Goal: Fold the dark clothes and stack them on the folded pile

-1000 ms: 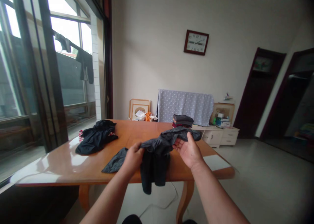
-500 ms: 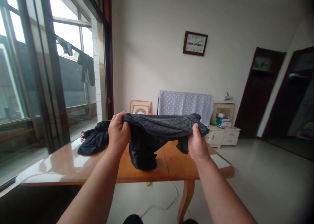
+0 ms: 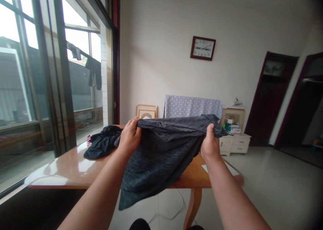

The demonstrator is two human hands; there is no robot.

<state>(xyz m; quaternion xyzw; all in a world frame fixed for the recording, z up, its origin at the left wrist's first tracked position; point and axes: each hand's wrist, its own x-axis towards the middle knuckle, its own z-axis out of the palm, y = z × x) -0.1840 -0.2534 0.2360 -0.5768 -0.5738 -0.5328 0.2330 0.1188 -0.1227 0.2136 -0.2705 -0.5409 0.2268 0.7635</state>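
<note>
A dark grey heathered garment (image 3: 161,156) is stretched between my two hands above the table; its exact kind I cannot make out. My left hand (image 3: 130,137) is closed on its upper left edge. At the other end, my right hand (image 3: 210,144) grips the bunched upper right corner, thumb on top. The loose cloth hangs down in front, its lowest point below the table's near edge. Left of my left hand, a crumpled heap of black clothing (image 3: 101,144) with a red-and-white striped bit lies on the table.
The glossy wooden table (image 3: 63,169) spans the view, with a curved leg (image 3: 193,206) below. Windows (image 3: 83,65) line the left side. Beyond the table are a dotted cloth (image 3: 193,105), picture frames (image 3: 146,110) and a low white cabinet (image 3: 238,144). A clock (image 3: 203,48) hangs on the wall.
The garment has opened out: its bunched lower part has unrolled and swung down toward me, past the table edge. Both hands keep their hold, and the view has shifted slightly.
</note>
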